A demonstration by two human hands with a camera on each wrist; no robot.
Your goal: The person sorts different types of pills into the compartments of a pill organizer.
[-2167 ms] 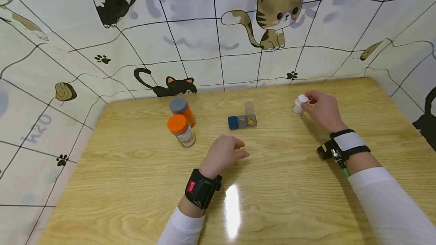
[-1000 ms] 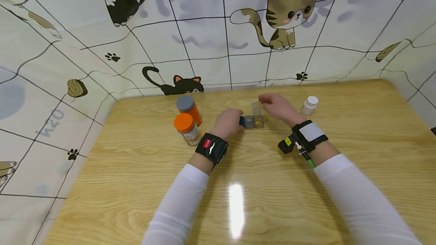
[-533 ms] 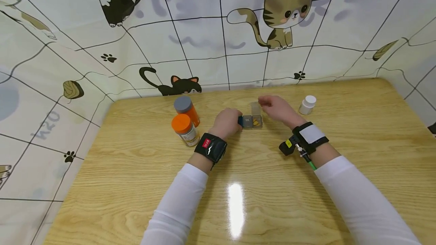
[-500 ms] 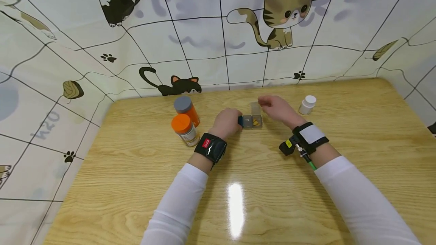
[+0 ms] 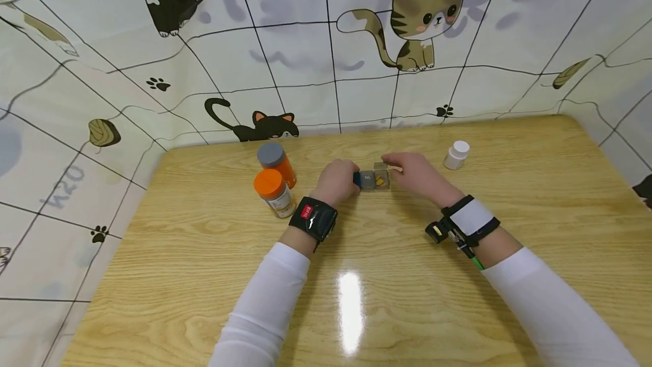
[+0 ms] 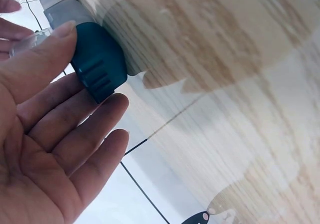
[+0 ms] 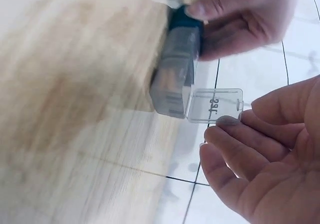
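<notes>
A small pill organizer [image 5: 367, 179] lies on the table, its row of compartments running from a blue end to a clear end. My left hand [image 5: 336, 181] grips the blue compartment [image 6: 102, 59] between thumb and fingers. At the other end one compartment is open, with yellow pills [image 5: 380, 181] inside. Its clear lid [image 7: 212, 106], lettered "Sat.", stands swung out on its hinge. The fingertips of my right hand [image 5: 415, 174] touch the lid's outer edge, one finger behind it and the thumb close beside.
Left of the hands stand a bottle with an orange cap [image 5: 270, 184] and an orange bottle with a grey cap [image 5: 271, 156]. A white bottle [image 5: 457, 154] is at the back right of the wooden table [image 5: 204, 276]. A cat-print cloth [image 5: 305, 44] hangs behind.
My right hand let go of the white bottle and came left to the organizer's lid, which now tilts up. My left hand reached forward and took hold of the organizer's blue end.
</notes>
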